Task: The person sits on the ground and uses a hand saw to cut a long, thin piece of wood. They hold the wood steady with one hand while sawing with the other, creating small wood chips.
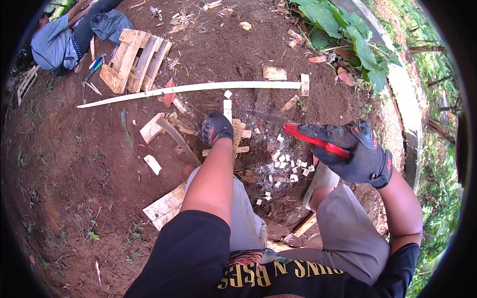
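My right hand, in a black and red glove, is closed around the red handle of a handsaw. Its thin dark blade points left, with the tip close to a short pale wood strip. My left hand, gloved too, is curled closed at the strip's near end; its fingers are partly hidden. Beneath and beside it stands a small support of wooden slats. A cut block lies just beyond the strip. Several small pale wood cubes are scattered between my legs among sawdust.
A long pale strip lies across the soil beyond my hands. A slatted wooden pallet piece and tools with green handles are at far left, near another person. Leafy plants and a concrete edge border the right.
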`<state>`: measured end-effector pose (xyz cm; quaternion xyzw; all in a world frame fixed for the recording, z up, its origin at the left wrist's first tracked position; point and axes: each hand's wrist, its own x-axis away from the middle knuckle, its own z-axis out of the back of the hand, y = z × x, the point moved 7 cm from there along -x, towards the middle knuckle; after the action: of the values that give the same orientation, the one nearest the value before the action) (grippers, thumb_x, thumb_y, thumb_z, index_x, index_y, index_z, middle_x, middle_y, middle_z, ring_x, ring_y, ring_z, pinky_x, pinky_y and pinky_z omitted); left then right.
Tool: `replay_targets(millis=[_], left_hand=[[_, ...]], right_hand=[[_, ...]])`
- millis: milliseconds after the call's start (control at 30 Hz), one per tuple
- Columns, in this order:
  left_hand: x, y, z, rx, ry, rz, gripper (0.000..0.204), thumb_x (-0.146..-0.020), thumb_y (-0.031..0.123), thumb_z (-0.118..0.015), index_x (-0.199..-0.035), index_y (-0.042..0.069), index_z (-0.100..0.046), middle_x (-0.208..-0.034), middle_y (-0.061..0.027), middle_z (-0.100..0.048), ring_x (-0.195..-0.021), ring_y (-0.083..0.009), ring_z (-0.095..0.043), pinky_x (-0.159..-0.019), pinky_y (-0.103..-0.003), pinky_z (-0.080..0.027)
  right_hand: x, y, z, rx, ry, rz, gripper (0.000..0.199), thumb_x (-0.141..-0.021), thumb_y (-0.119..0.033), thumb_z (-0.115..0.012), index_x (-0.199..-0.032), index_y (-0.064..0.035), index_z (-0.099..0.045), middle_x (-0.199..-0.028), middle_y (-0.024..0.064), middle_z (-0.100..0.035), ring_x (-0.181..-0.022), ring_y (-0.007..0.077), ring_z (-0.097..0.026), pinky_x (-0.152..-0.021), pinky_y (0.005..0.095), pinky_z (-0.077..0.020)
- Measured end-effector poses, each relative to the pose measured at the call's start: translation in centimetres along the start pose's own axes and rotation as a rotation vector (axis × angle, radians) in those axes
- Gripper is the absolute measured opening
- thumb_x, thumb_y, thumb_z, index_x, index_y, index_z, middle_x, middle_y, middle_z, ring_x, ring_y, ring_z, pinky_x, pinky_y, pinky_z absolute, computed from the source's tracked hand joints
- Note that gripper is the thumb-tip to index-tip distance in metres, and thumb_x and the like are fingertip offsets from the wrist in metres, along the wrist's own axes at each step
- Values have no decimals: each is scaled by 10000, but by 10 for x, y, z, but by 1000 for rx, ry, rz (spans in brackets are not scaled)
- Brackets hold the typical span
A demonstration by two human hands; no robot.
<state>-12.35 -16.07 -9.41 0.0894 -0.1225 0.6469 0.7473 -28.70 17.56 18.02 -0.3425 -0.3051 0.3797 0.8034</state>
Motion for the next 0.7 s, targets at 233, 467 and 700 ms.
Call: replay_targets(millis=[233, 467, 700], left_hand=[[5, 1, 7, 40, -56, -58, 464, -977, 393, -513, -988, 57, -832, -1061, -237, -765, -990, -408, -741, -883, -508, -585], [-3, 4, -17, -93, -111, -220, 444, -979, 426, -549, -1032, 85, -828, -1098, -232, -757, -960, -404, -746, -842, -493, -596], [11, 3, 17, 30, -43, -43, 418, -976, 398, -546, -1009, 102, -838, -1133, -210, -773, -1121, -411, -692, -1043, -500, -510]], right_hand=[[45, 20, 9, 194, -20, -32, 442, -875, -253, -827, -1305, -182, -753, -828, 84, -713, -689, 296, -650, -651, 388, -493], [-6, 19, -58, 108, 19, 103, 418, -896, -298, -768, -1306, -220, -740, -814, 98, -711, -660, 330, -654, -636, 439, -524], [-73, 12, -50, 112, -143, 85, 541, -939, -291, -723, -1471, -305, -626, -801, 107, -710, -682, 321, -690, -650, 448, -571]])
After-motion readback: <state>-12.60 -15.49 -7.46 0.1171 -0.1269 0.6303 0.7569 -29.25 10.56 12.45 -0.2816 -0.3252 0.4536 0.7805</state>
